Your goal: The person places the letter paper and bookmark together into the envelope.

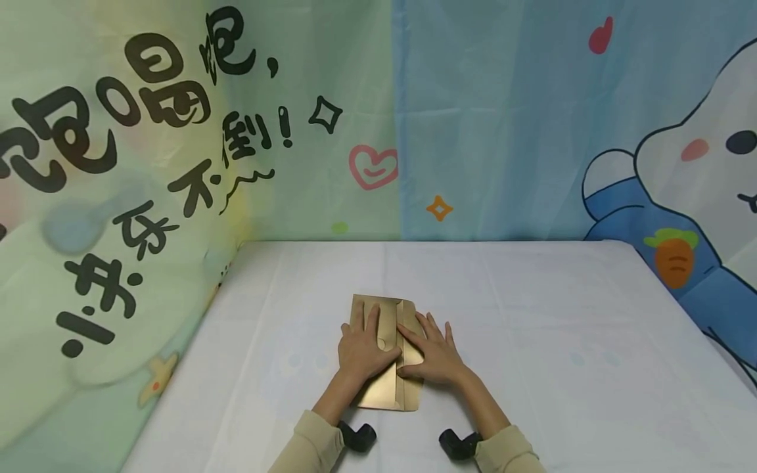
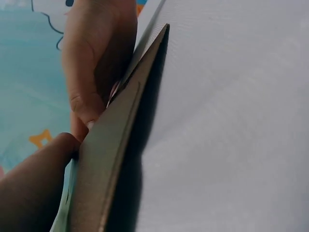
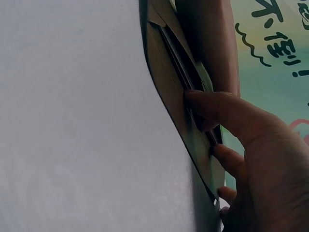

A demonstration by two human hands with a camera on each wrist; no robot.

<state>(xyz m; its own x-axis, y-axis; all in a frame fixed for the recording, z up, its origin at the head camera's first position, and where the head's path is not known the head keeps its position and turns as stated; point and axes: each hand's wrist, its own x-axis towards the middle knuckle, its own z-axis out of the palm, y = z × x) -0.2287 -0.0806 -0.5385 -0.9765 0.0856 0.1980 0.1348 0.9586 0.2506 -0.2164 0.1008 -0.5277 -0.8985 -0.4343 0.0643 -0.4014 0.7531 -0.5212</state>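
Note:
A flat, gold, envelope-like piece of folded paper (image 1: pixel 378 395) lies on the white table, a folded strip running along its right side. My left hand (image 1: pixel 362 351) rests flat on its left part, with fingers pointing away and thumb toward the middle. Over the right strip my right hand (image 1: pixel 436 355) is spread, its thumb and index finger touching near the seam. In the right wrist view a slit shows along the gold paper (image 3: pixel 171 92) beside the right thumb. The left wrist view shows one edge of the paper (image 2: pixel 108 159) standing slightly off the cloth.
White cloth covers the table (image 1: pixel 562 315) all round the paper. A printed curtain (image 1: pixel 491 118) hangs behind the table and along its left side. Black wrist-worn devices (image 1: pixel 357 438) sit at both cuffs, close above the cloth.

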